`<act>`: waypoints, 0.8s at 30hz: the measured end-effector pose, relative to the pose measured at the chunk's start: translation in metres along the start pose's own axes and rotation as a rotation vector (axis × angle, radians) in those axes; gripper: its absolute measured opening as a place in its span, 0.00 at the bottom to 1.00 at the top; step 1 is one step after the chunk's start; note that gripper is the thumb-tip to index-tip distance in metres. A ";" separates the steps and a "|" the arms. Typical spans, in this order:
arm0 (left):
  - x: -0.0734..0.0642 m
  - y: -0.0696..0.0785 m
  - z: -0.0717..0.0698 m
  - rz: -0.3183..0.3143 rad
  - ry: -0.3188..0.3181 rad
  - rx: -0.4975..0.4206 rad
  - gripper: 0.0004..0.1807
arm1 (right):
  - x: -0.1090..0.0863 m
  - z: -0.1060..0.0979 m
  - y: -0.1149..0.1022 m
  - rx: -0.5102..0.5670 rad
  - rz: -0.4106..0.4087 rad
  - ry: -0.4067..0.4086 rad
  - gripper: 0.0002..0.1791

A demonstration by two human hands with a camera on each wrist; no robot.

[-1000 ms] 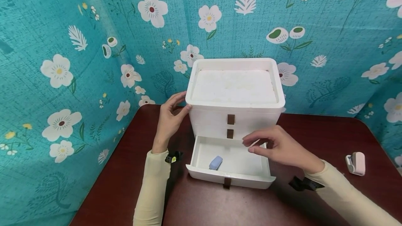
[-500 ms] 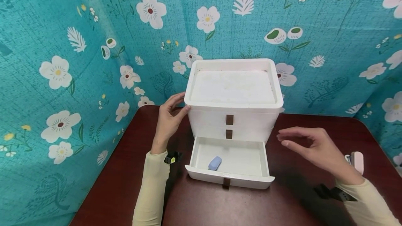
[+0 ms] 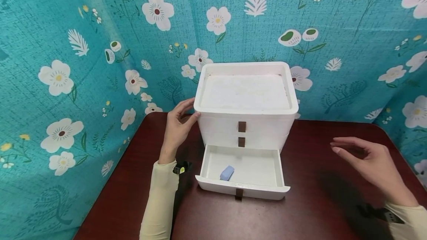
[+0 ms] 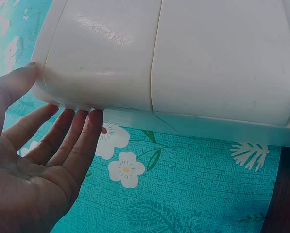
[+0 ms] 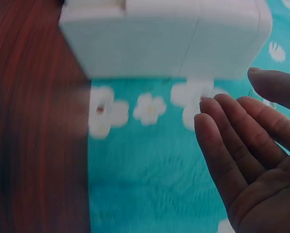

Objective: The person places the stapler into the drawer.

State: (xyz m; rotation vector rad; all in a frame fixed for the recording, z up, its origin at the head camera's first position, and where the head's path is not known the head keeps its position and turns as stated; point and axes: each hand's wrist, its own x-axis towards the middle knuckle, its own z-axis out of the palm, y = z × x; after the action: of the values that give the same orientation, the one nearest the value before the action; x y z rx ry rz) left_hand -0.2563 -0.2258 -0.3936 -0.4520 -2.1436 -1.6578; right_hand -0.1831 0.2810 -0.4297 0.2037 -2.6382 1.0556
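A white drawer unit [image 3: 247,127] with a raised rim on top stands on the table, its bottom drawer [image 3: 255,166] pulled out. A small light-blue block-like object [image 3: 227,173] lies in that drawer, at the front left. My left hand [image 3: 176,130] rests against the unit's upper left side. In the left wrist view, the thumb [image 4: 25,80] touches the unit near its rim and the nearly straight fingertips [image 4: 93,116] meet its edge. My right hand [image 3: 375,166] hovers to the right of the unit, fingers relaxed and apart from the thumb, holding nothing.
Brown tabs [image 3: 241,126] mark the drawer fronts; the two upper drawers are closed. The dark red-brown table [image 3: 140,195] reaches back to a teal flowered cloth [image 3: 247,40] behind and at the sides. The small pink object seen earlier at right is hidden by my right hand.
My right hand has moved from over the open drawer away to the right, above the table. My left hand stays at the unit's side, and the view has shifted slightly.
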 end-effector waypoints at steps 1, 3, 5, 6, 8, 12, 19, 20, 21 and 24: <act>0.000 0.000 0.000 0.002 -0.001 0.000 0.25 | -0.001 -0.002 0.006 -0.011 0.015 0.006 0.19; 0.001 0.000 0.000 0.004 -0.001 0.002 0.25 | -0.003 -0.007 0.018 -0.040 0.042 0.024 0.20; 0.001 0.001 0.000 0.003 0.000 0.005 0.25 | -0.005 -0.010 0.029 -0.065 0.074 0.038 0.20; 0.001 0.001 0.000 0.002 0.000 0.005 0.25 | -0.006 -0.012 0.035 -0.085 0.090 0.048 0.21; 0.001 0.001 0.000 -0.001 0.001 0.006 0.25 | -0.007 -0.015 0.045 -0.123 0.122 0.076 0.22; 0.000 0.001 0.000 -0.007 0.004 0.002 0.25 | -0.009 -0.020 0.062 -0.160 0.207 0.114 0.24; 0.000 -0.001 0.000 -0.009 0.006 0.009 0.25 | -0.015 -0.020 0.086 -0.171 0.363 0.161 0.27; 0.000 -0.001 0.000 -0.008 0.005 0.009 0.25 | -0.016 -0.020 0.089 -0.173 0.383 0.165 0.27; 0.000 -0.001 0.000 -0.008 0.005 0.010 0.25 | -0.017 -0.019 0.093 -0.171 0.403 0.169 0.27; -0.001 -0.001 0.000 -0.005 0.005 0.015 0.25 | -0.019 -0.020 0.102 -0.171 0.462 0.178 0.27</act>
State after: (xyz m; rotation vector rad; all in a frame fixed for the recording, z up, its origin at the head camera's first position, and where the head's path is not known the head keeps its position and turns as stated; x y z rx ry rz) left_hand -0.2560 -0.2257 -0.3945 -0.4382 -2.1541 -1.6428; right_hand -0.1855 0.3686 -0.4884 -0.5348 -2.6505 0.9116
